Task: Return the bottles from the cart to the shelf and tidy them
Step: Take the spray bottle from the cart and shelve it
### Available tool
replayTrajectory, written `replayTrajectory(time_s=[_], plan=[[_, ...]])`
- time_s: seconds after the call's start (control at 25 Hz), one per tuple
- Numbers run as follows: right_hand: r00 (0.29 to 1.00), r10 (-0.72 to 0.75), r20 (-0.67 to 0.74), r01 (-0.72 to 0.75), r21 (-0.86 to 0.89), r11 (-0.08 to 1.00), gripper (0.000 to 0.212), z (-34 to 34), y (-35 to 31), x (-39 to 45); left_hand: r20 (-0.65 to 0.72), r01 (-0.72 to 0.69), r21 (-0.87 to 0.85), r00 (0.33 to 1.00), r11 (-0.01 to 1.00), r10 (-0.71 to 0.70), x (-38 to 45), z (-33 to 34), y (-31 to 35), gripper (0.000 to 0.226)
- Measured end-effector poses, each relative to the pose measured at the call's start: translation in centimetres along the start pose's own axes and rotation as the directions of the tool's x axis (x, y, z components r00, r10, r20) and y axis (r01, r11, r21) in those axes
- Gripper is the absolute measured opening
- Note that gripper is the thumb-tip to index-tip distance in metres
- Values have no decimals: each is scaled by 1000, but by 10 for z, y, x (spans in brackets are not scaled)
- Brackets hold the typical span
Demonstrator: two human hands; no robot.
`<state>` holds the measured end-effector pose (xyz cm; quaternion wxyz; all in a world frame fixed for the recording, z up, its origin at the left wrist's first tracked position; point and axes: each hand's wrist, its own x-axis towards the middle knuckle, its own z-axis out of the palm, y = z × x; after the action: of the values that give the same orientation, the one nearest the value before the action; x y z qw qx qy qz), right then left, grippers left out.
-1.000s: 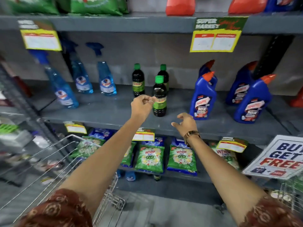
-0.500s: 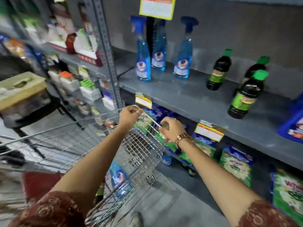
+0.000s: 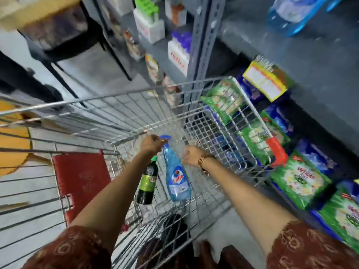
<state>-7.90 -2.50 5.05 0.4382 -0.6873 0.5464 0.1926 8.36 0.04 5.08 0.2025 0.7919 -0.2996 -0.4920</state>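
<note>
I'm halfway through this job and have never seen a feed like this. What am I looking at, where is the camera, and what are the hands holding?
There is no machine here: these are a person's two bare arms, filmed by one wide-angle camera on their head, looking forward and down. Both arms reach into a wire shopping cart. The left hand grips the top of a blue spray bottle and holds it up inside the cart. The right hand, with a watch at the wrist, is beside that bottle, fingers apart; whether it touches it is unclear. A dark bottle with a green cap shows just under the left forearm in the cart. On the right is the grey shelf, with green packets below it and another blue bottle on it, blurred.
</note>
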Motion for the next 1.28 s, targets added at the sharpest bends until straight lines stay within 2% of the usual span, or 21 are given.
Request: replayTrajectory(time_s=[0.12, 0.2, 0.28, 0.32, 0.44, 0.56, 0.84, 1.08, 1.28], plan=[[992, 32, 119, -18, -112, 994, 42, 21, 7, 31, 40, 125, 7, 991, 992, -126, 27, 19, -27, 20], [980, 97, 176, -78, -110, 991, 58, 36, 20, 45, 57, 196, 73, 978, 978, -201, 41, 36, -44, 33], [956, 168, 242, -146, -104, 984, 69, 52, 34, 57, 130, 237, 111, 959, 965, -250, 50, 53, -54, 36], [939, 196, 284, -168, -122, 978, 66, 60, 41, 63, 166, 250, 127, 949, 960, -269, 55, 62, -58, 35], [902, 244, 357, -213, -125, 969, 58, 83, 54, 71, 179, 250, 204, 941, 946, -288, 70, 77, -68, 51], [883, 283, 375, -271, -87, 959, 58, 100, 64, 78, 226, 241, 219, 930, 946, -289, 78, 84, -76, 50], [875, 338, 347, -329, -85, 940, 64, 104, 71, 86, 152, 358, -41, 925, 933, -349, 72, 86, -82, 52], [889, 328, 321, -315, -93, 945, 62, 88, 64, 69, 197, 292, -138, 944, 946, -263, 52, 75, -72, 48], [919, 259, 299, -237, -108, 966, 73, 46, 47, 38, 149, 168, -219, 979, 961, -137, 19, 54, -31, 43]])
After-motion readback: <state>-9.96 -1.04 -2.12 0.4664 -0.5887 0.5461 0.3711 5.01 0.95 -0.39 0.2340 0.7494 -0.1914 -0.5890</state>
